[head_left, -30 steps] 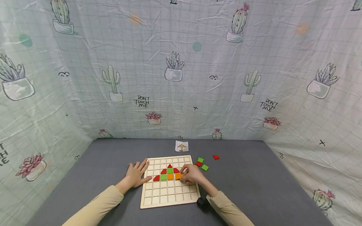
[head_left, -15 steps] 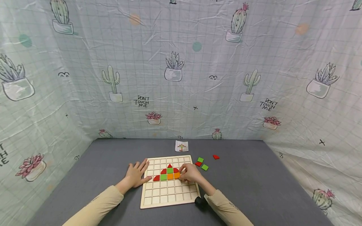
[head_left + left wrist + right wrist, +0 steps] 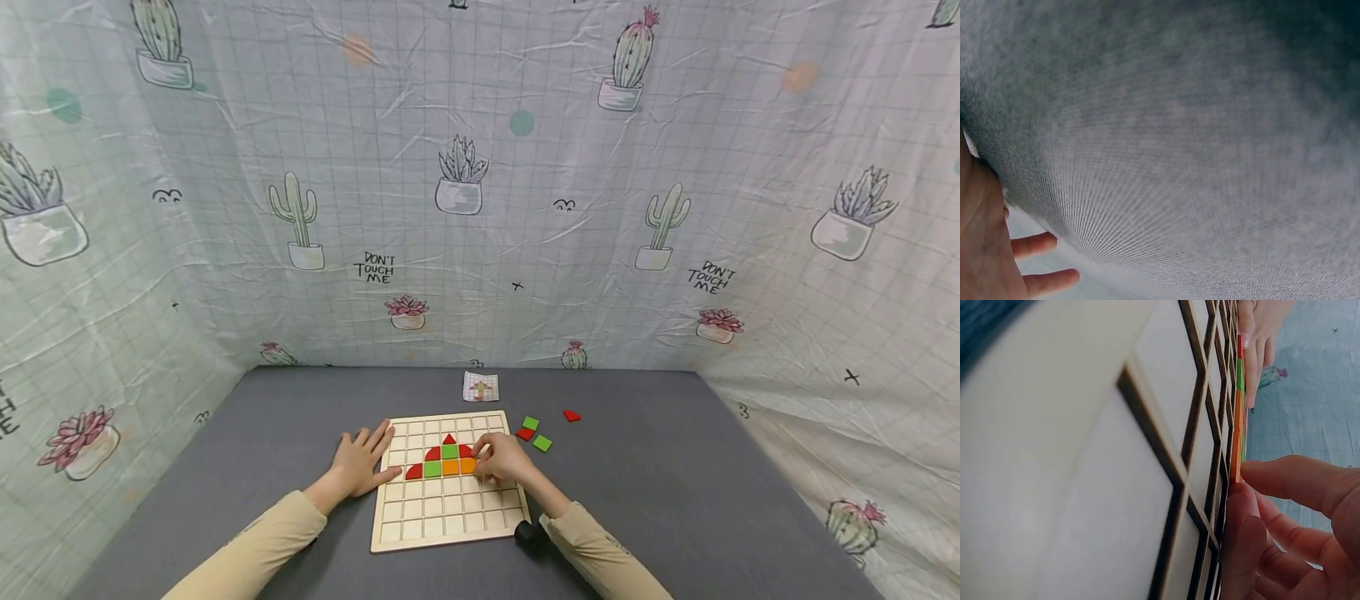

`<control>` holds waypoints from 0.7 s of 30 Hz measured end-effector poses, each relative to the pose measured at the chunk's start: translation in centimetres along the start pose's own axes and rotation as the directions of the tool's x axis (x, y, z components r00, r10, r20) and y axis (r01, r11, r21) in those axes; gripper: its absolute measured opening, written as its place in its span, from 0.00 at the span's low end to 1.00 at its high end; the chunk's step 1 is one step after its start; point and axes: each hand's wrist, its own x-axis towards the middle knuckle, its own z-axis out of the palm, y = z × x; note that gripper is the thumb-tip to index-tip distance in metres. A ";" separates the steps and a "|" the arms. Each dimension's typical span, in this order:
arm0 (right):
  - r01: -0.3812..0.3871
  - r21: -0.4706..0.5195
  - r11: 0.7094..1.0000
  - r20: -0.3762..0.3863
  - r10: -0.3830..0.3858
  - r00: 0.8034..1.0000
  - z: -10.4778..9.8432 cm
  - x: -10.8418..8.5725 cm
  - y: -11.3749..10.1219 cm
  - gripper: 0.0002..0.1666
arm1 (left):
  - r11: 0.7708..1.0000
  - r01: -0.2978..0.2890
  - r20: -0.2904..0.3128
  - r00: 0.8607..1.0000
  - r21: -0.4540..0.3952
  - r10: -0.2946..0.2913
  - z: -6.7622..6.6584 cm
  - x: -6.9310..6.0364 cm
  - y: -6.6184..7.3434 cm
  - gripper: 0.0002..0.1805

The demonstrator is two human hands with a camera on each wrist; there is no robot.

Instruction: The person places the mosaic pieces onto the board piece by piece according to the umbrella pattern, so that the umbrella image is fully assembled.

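A pale wooden grid board (image 3: 450,517) lies on the dark grey table. Red, green and orange tiles form a stepped pattern in its cells. My left hand (image 3: 358,463) rests with spread fingers along the board's left edge; the left wrist view catches part of that hand (image 3: 988,244). At the right end of the orange row, my right hand (image 3: 504,458) has curled fingers and holds the edge of an orange square tile (image 3: 468,466). Close up in the right wrist view, a fingertip meets the end of the orange tile (image 3: 1235,465); the exact grip is partly hidden.
Right of the board lie two green squares, one of them a green tile (image 3: 542,443), and a red tile (image 3: 526,434). Another red piece (image 3: 572,416) sits farther right. A small printed pattern card (image 3: 481,387) lies behind the board. Patterned cloth (image 3: 517,208) hangs around the table.
The orange tile has shifted left into line beside the other orange tile, and my right hand moved slightly left with it. My left hand stays in place.
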 end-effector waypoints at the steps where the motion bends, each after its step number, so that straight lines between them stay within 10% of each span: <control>1: -0.001 0.001 1.000 0.002 0.001 1.000 0.0 0.0 0.0 0.10 | 1.000 -0.003 -0.004 1.000 -0.003 0.003 0.0 0.0 0.0 0.38; 21: 0.031 -0.101 0.994 0.008 -0.031 0.999 0.1 -0.4 -0.4 0.11 | 1.000 0.000 0.020 1.000 -0.010 0.000 -0.1 -0.1 0.0 0.39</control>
